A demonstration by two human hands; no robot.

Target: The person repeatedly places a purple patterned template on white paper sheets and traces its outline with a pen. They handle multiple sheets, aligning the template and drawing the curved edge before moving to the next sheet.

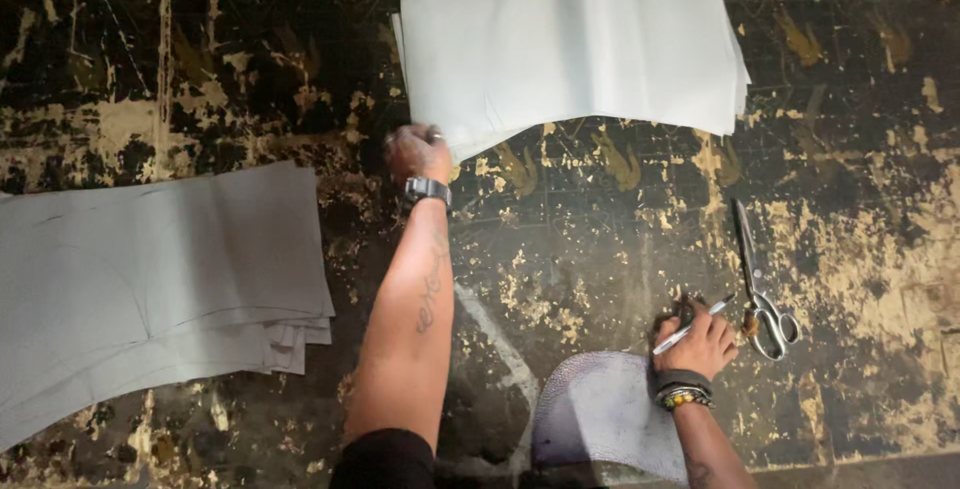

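My left hand (418,153) reaches forward across a dark, worn worktable (600,239) and its fingers pinch the near left corner of a stack of pale sheets (575,44) at the far side. A wristwatch sits on that wrist. My right hand (697,341) rests near the table's front edge, closed around a silver pen (692,327) that points up and to the right. The same hand lies on the upper right edge of a rounded grey pattern piece (600,414).
A second pile of grey sheets (150,289) with curved drawn lines lies at the left. Scissors (760,289) lie just right of my right hand, blades pointing away. The table's surface is black with scraped yellowish patches.
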